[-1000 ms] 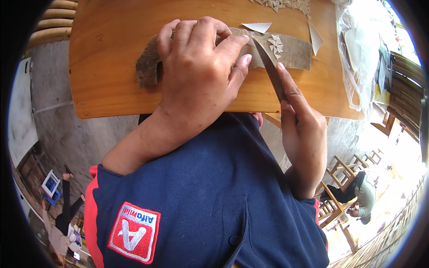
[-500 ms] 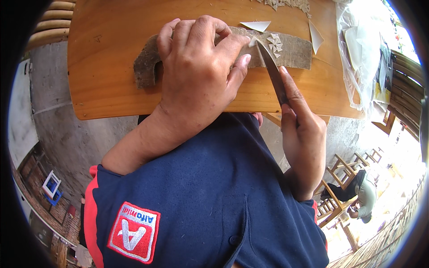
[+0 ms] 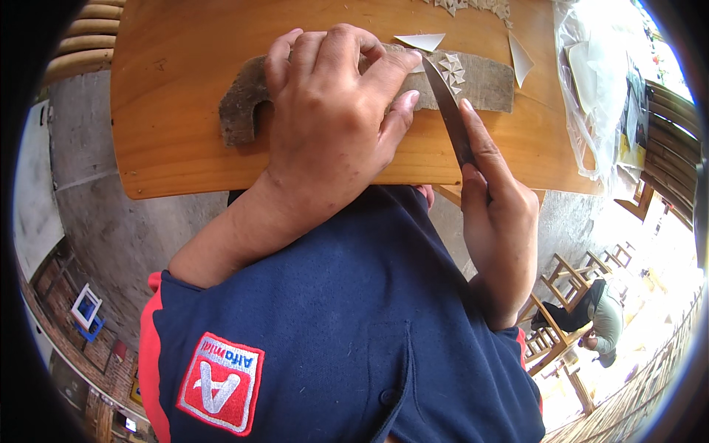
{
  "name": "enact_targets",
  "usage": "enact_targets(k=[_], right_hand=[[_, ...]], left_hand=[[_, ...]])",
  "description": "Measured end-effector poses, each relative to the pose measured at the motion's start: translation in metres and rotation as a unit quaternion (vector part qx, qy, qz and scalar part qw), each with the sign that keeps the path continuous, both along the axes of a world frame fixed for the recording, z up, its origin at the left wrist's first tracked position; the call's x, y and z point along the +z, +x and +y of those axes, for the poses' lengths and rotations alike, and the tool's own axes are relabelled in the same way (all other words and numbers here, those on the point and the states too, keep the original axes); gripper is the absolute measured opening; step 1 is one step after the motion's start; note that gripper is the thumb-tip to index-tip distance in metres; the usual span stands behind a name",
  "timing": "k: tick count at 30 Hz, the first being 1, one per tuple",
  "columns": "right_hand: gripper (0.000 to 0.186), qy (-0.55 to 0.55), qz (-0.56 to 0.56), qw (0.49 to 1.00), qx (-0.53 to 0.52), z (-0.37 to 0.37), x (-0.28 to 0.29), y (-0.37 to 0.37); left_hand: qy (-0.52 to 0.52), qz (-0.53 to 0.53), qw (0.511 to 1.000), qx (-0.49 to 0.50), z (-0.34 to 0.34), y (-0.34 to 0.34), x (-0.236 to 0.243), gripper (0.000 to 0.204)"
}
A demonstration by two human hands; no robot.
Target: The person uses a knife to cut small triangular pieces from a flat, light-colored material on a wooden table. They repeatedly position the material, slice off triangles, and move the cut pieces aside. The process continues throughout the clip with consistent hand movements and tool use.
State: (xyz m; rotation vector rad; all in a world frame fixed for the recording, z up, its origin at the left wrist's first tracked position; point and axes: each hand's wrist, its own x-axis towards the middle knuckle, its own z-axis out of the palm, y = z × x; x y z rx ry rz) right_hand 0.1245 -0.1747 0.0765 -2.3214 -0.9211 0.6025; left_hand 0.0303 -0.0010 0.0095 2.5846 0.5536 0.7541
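Note:
My left hand point(image 3: 332, 118) is curled over a worn wooden board point(image 3: 487, 92) on an orange-brown table point(image 3: 177, 133); its index finger presses a small white piece point(image 3: 416, 68) at the board's upper middle. My right hand point(image 3: 498, 221) grips a dark-bladed knife point(image 3: 447, 100), index finger along its spine, with the tip at that piece. Small pale triangles point(image 3: 453, 72) lie on the board just right of the blade. Larger white triangles point(image 3: 419, 40) lie beside the board. The undersides of my left fingers are partly hidden.
Several pale cut pieces point(image 3: 473, 7) lie at the table's top edge. A clear plastic bag point(image 3: 583, 88) with white sheets sits at the right. Wooden stools point(image 3: 561, 273) and a bent-over person point(image 3: 602, 317) are at the lower right. A small blue-and-white stool point(image 3: 87, 310) stands at the left.
The knife tip dipped slightly, then rose again beside my left index finger, which has shifted a little to the right. The person at the lower left has mostly left the view.

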Motion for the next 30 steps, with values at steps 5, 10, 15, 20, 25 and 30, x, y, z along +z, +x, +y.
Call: enact_targets(k=[5,10,15,20,25,30], right_hand=[[0.062,0.010,-0.029,0.999,0.016,0.002,-0.006,0.000],[0.065,0.027,-0.071,0.996,0.042,0.005,-0.012,0.000],[0.064,-0.028,-0.045,0.999,0.015,0.006,-0.004,-0.004],[0.068,-0.066,-0.053,0.996,-0.013,0.011,-0.001,-0.014],[0.068,-0.079,-0.081,0.994,-0.005,0.017,0.000,-0.018],[0.073,-0.092,-0.068,0.993,0.016,0.018,0.007,-0.011]], left_hand=[[0.006,0.011,1.000,-0.008,0.000,-0.001,0.001,0.030],[0.019,0.016,1.000,-0.002,0.000,-0.001,0.001,0.028],[0.021,0.021,1.000,-0.002,0.000,0.000,0.001,0.027],[0.014,0.027,1.000,-0.004,0.000,-0.001,0.001,0.028],[0.013,0.015,1.000,-0.005,0.001,0.000,-0.001,0.028],[0.011,0.012,1.000,-0.004,0.001,0.001,-0.001,0.027]])
